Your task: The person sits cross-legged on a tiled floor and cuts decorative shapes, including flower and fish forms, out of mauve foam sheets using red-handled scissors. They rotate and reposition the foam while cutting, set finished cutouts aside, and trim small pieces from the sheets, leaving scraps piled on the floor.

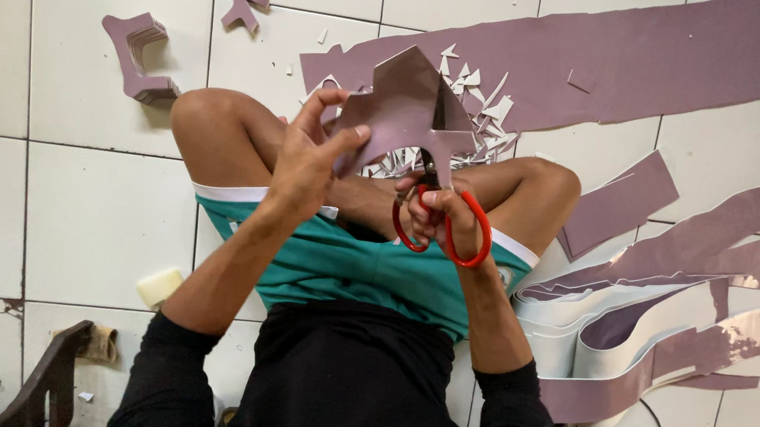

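- Left hand [312, 147] grips the mauve sheet piece [406, 105], held above the knees.
- Right hand [440, 212] is closed in the red-handled scissors [442, 220], blades entering the piece's lower edge.
- White offcuts [475, 93] lie on the floor behind the piece.

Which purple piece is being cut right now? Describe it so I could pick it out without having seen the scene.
Start at the seated person's bare knees above the green shorts. Between them, the left hand holds up a mauve sheet piece, with red-handled scissors in the right hand biting its lower edge. Unlike the other purple cut-outs, it is off the floor.
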`<control>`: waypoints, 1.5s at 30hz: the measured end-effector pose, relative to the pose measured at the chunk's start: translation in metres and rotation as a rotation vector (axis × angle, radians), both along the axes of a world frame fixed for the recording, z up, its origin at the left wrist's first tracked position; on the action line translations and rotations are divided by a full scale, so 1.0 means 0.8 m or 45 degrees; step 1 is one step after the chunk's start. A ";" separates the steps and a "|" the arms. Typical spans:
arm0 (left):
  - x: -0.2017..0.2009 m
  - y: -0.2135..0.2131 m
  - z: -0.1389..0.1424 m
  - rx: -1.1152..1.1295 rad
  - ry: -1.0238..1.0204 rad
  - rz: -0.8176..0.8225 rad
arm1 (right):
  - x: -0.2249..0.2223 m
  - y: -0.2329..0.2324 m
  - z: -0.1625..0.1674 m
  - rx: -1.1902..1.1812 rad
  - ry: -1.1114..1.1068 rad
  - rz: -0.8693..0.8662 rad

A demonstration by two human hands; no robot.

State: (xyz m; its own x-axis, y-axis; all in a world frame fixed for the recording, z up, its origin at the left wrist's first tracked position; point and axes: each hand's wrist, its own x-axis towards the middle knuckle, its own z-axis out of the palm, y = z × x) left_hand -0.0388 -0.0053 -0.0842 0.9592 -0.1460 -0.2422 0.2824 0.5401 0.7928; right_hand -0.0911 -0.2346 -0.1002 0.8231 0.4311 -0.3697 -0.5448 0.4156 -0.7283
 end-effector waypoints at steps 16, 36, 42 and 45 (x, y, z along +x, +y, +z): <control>-0.040 -0.061 -0.015 -0.540 0.252 0.100 | 0.001 0.032 -0.058 0.076 0.050 -0.338; 0.038 0.022 0.036 0.713 -0.217 -0.303 | 0.041 0.002 -0.011 -0.250 -0.381 -0.717; 0.012 -0.047 -0.001 0.349 -0.257 -0.041 | 0.043 0.037 -0.025 -0.442 -0.357 -0.888; 0.014 -0.055 -0.012 0.360 -0.179 -0.044 | 0.034 0.040 -0.033 -0.438 -0.315 -0.799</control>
